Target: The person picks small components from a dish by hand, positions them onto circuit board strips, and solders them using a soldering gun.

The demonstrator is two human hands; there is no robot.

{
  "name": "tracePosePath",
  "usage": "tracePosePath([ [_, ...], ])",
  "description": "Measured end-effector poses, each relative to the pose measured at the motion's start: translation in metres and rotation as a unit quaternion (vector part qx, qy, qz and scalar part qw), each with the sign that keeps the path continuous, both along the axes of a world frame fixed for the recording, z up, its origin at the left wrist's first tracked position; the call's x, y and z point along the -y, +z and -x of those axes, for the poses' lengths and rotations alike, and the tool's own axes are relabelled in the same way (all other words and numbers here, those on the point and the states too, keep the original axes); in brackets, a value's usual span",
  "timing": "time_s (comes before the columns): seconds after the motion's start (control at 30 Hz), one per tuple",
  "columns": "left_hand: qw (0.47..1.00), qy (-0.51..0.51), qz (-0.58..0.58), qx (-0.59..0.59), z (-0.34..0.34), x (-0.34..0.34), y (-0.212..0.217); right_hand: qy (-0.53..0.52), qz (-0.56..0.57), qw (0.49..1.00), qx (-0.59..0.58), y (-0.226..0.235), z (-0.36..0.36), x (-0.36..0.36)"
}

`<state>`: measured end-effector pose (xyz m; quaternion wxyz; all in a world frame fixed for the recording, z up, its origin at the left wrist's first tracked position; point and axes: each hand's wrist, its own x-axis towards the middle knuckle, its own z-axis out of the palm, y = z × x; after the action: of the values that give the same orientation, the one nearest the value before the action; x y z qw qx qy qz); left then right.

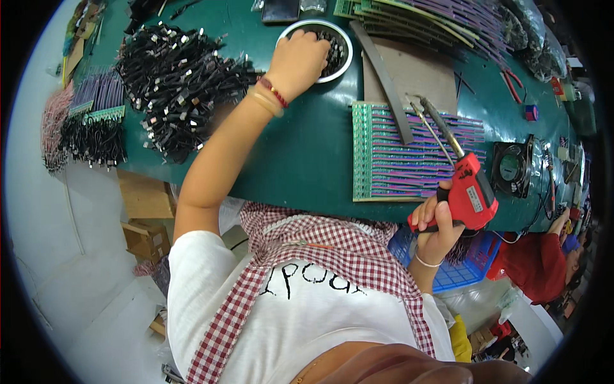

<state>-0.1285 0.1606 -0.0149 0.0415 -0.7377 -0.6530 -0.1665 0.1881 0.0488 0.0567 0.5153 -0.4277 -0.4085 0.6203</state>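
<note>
Left hand (299,57): fingers dipped into the bowl (348,56); opening and hold can't be told.
Bowl: toward the tabletop (300,153)'s far edge, holding black parts (334,52).
Right hand (438,224): fingers closed round the gun (472,195), over the near edge.
Boards (362,153): by the near edge.
Care: best pinch parts lightly, tip clear of wires (409,168).

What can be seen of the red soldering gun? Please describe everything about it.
The soldering gun has a red and black body that looks plastic, with a pale label on its side. A metal barrel and a thinner metal rod run from its front, tilted up and leftward in the picture, their ends close together. The right hand grips its handle, partly hiding it. The barrel crosses in front of the boards; contact there cannot be told.
</note>
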Motion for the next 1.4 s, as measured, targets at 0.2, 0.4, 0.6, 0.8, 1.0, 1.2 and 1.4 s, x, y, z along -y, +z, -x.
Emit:
tracePosePath([
  [0.2,1.000,0.009,0.005,0.027,-0.007,0.005,-0.005,-0.034,0.023,0.999,-0.013,-0.002,-0.002,-0.004],
  [0.4,0.999,-0.009,0.033,-0.001,-0.005,-0.003,0.000,-0.023,0.029,0.998,-0.054,0.005,0.001,-0.005],
  [0.6,0.999,0.018,0.005,0.044,-0.002,0.001,-0.002,-0.024,0.041,0.998,-0.051,0.000,0.002,-0.010],
  [0.8,0.999,0.010,0.048,-0.014,-0.004,-0.003,0.001,-0.009,0.045,0.997,-0.055,0.003,0.007,-0.006],
  [1.0,0.980,0.003,-0.060,0.191,-0.004,0.002,0.018,-0.012,0.056,0.997,-0.051,0.005,0.008,-0.009],
  [1.2,0.858,-0.167,0.067,0.481,-0.088,0.076,0.073,0.018,0.035,0.999,-0.010,0.009,0.031,-0.010],
  [1.4,0.801,-0.147,0.013,0.580,-0.123,0.116,0.071,0.096,0.009,0.995,0.032,0.009,0.038,-0.006],
])
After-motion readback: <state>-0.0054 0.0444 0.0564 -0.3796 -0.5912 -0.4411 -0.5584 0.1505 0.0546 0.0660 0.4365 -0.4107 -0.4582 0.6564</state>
